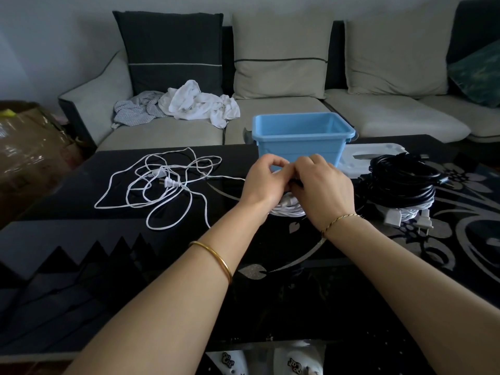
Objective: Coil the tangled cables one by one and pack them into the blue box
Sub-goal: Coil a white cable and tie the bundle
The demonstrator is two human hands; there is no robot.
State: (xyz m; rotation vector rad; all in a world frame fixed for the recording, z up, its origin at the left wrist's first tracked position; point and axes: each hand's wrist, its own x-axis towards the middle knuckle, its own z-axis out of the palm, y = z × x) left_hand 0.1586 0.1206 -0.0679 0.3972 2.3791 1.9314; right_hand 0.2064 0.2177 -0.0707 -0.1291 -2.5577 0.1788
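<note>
Left hand point(266, 182) and right hand point(322, 188), fingers curled, pinch the white cable coil point(288, 209) beneath them, I judge to bind its loops; blue box point(300, 136) just beyond awaits it, tangled white cable point(162, 185) lying left of them.

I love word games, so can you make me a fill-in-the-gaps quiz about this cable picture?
1. The open box is coloured ____.
2. The big coil at the right is ____.
3. The crumpled clothes lie on the ____.
4. The small coil gripped by the left hand and right hand is ____.

Missing words: blue; black; sofa; white.
</note>
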